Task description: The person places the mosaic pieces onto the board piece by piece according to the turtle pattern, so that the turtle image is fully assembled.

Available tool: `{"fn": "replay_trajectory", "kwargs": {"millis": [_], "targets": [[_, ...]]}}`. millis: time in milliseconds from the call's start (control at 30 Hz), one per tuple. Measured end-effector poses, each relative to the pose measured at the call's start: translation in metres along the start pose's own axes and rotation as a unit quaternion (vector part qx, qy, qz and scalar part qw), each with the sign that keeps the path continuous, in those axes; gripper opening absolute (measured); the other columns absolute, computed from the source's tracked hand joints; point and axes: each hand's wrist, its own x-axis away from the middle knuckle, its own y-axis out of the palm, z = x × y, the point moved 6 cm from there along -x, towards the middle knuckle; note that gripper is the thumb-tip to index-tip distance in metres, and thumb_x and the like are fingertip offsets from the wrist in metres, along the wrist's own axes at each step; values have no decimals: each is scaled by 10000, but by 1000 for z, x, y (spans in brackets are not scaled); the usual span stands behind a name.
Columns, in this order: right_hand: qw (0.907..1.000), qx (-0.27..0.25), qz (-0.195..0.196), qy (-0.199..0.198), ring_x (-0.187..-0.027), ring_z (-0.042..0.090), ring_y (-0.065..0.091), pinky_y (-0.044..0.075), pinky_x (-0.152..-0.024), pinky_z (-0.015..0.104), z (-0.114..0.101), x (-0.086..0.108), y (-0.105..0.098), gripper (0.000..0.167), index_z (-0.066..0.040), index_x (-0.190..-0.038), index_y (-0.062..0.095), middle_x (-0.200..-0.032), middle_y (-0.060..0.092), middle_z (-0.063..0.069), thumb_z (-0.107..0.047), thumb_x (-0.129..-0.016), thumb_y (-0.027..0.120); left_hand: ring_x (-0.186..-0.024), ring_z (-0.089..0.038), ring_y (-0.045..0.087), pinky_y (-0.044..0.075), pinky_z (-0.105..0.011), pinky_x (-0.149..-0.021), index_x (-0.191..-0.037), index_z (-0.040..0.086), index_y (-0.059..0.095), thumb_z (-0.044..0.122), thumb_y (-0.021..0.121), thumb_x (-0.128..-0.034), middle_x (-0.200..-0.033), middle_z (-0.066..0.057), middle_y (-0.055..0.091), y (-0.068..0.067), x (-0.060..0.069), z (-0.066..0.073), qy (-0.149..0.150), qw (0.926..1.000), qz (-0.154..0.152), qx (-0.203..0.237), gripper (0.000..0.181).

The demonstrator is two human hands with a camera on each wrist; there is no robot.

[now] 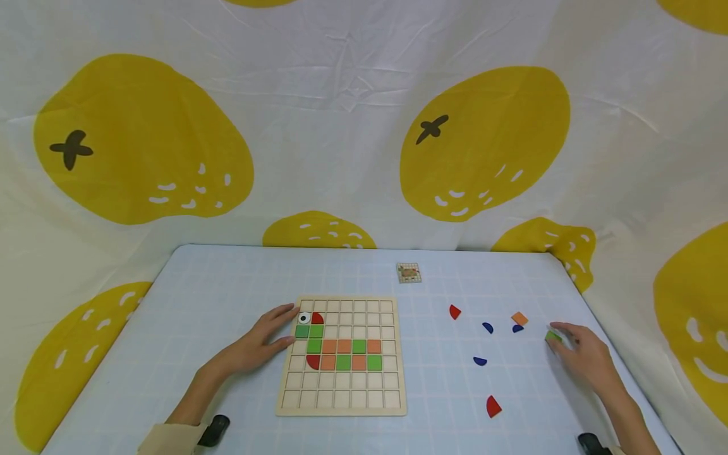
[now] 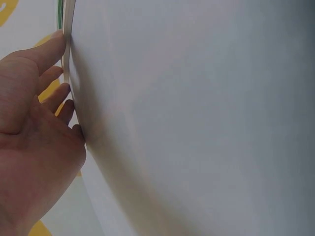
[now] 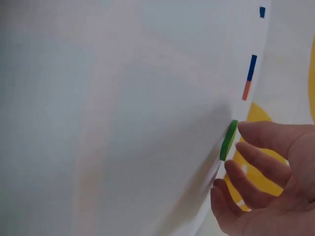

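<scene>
A square wooden grid board (image 1: 344, 407) lies on the table with coloured tiles set in some of its cells. My left hand (image 1: 267, 338) rests at its left edge, thumb and fingers spread along the rim; the left wrist view shows the fingertips against the board's side (image 2: 69, 29). On the right, my right hand (image 1: 586, 354) has its thumb and index finger at opposite sides of a green tile (image 1: 553, 336), seen edge-on as a green piece (image 3: 229, 140) in the right wrist view. The other right fingers curve loosely near the tabletop.
Between board and right hand lie red quarter-round pieces (image 1: 493, 407), dark blue half-round pieces (image 1: 480, 361) and an orange square tile (image 1: 519, 318). A small picture card (image 1: 409, 273) lies behind the board. A patterned cloth (image 1: 352, 126) hangs beyond the table.
</scene>
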Motion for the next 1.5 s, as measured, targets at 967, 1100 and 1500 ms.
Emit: {"fn": "replay_trajectory", "kwargs": {"millis": [967, 1100, 1500], "targets": [[9954, -381, 395, -788, -929, 365, 646, 406, -678, 33, -55, 3, -2, 241, 50, -1165, 685, -1025, 695, 208, -53, -952, 730, -1505, -489, 205, 251, -693, -1154, -1592, 64, 373, 307, 615, -1049, -1645, -230, 255, -1, 2, 3, 92, 10000, 5, -38, 643], [9930, -579, 393, -950, -934, 355, 646, 403, -701, 14, -68, 4, 1, 216, 43, -1152, 685, -1018, 695, 189, -43, -957, 718, -1505, -488, 205, 253, -692, -1153, -1594, 63, 369, 311, 612, -1049, -1646, -230, 253, -1, 2, 4, 70, 10000, -5, -49, 646], [9843, -978, 517, -1377, -926, 301, 644, 415, -752, -6, -107, 4, 15, 186, 13, -1128, 690, -1007, 707, 155, -33, -952, 728, -1512, -480, 194, 245, -692, -1157, -1600, 72, 358, 313, 607, -1052, -1655, -221, 239, -1, 1, 1, 22, 10000, -44, -79, 648]]}}
